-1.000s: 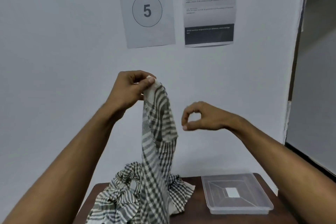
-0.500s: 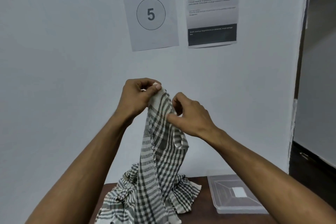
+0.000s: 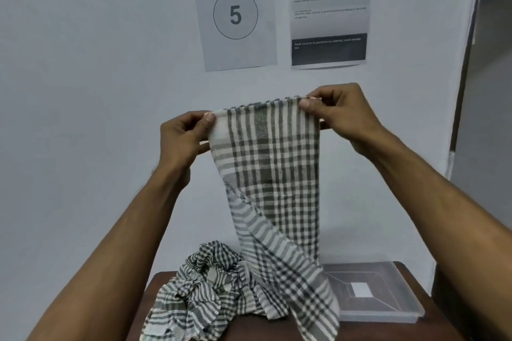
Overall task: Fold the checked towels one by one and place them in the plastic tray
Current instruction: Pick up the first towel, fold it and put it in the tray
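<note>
The left hand [image 3: 184, 137] pinches one top corner of a checked towel [image 3: 273, 174]; the right hand [image 3: 339, 113] pinches the other corner, holding it spread, its tail draping onto the crumpled towels [image 3: 202, 285] on the brown surface [image 3: 249, 327] beside the clear plastic tray [image 3: 410, 310].

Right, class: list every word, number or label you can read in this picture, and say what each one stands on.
"WORKSTATION": left sheet on the wall.
"5", inside a circle: same sheet.
Dark header strip of that sheet: too blurred to read.
"1787", cut off by the top edge: right sheet on the wall.
Its body paragraphs and dark footer band: too small and blurred to read reliably.
White label in the plastic tray: no text readable.
Checked towel: no text.
</note>
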The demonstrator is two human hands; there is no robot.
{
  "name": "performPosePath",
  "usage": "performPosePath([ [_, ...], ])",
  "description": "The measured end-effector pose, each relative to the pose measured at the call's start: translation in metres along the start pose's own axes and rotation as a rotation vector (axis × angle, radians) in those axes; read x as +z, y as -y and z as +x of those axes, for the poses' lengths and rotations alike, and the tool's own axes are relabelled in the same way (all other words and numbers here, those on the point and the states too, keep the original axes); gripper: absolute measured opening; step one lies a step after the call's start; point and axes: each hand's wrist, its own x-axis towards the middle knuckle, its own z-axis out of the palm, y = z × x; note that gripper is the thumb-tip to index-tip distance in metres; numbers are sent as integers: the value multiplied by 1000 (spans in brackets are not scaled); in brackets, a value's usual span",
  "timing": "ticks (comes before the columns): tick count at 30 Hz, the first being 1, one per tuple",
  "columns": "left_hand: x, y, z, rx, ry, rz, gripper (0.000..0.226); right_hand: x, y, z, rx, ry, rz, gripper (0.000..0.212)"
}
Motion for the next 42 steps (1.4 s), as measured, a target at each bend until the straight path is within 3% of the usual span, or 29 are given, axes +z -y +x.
performPosePath([
  [3, 6, -1, 0, 1, -51, -27, 9, -1, -2, 4, 6, 29, -148, 10],
  [8, 14, -1, -2, -2, -82, -43, 8, -7, -1, 3, -6, -13, -164, 10],
  [24, 18, -5, -10, -19, -174, -59, 11, 3, -11, -5, 42, -35, 41, 15],
  [42, 17, 42, 42, -167, -44, 17, 17, 31, -68, 42, 126, -57, -29, 21],
])
